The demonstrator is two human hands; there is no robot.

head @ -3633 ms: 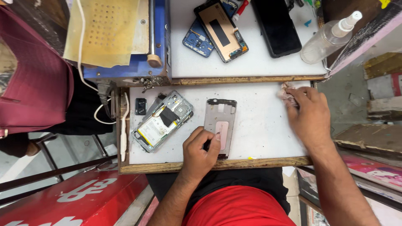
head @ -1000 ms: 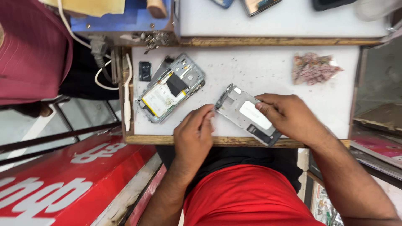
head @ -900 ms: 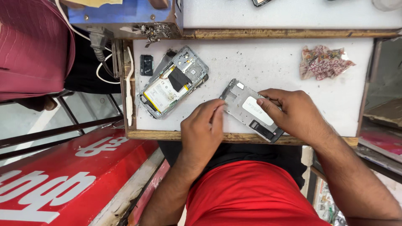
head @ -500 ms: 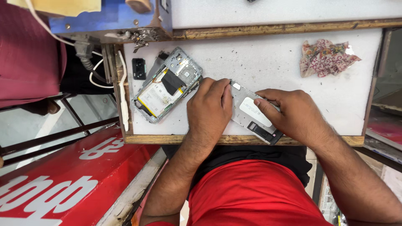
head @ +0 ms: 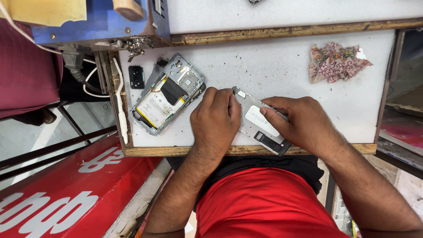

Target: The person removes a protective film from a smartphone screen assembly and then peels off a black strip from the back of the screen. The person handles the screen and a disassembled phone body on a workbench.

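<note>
A silver phone frame part [head: 257, 123] lies tilted on the white work board [head: 273, 66] near its front edge. My left hand [head: 216, 121] rests on the part's left end, fingers curled over its top corner. My right hand [head: 299, 123] presses on its right side, the thumb on a pale pad in its middle. To the left lies an opened phone [head: 167, 99] with its battery and black tape showing. A small black camera piece [head: 136, 77] sits beside it.
A crumpled patterned cloth [head: 335, 61] lies at the board's far right. A blue machine [head: 101, 22] with cables stands at the back left. A wooden rim [head: 176, 151] edges the board. A red sign [head: 66, 194] is below left.
My left hand slid up over the left end of the frame part. My right hand stays on the part. The view shifted slightly down and left.
</note>
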